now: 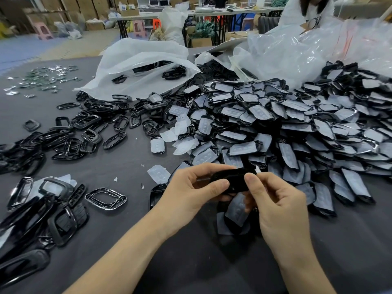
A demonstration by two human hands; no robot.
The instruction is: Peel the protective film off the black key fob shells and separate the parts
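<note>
A black key fob shell (232, 179) is held above the table near its front middle. My left hand (191, 192) grips its left end, thumb on the front face. My right hand (277, 200) pinches the shell's right end, where a small white film tab (258, 169) sticks up beside the thumb. A large heap of film-covered shells (297, 132) spreads across the right half of the table. Bare black frames (84, 134) lie scattered at the left, and loose clear films (180, 132) lie in the middle.
White plastic bags (140, 66) lie at the back of the dark table (110, 170). Small shiny scraps (42, 79) dot the far left. More black frames (53, 213) lie near my left forearm. A person in white (307, 11) sits at the far right.
</note>
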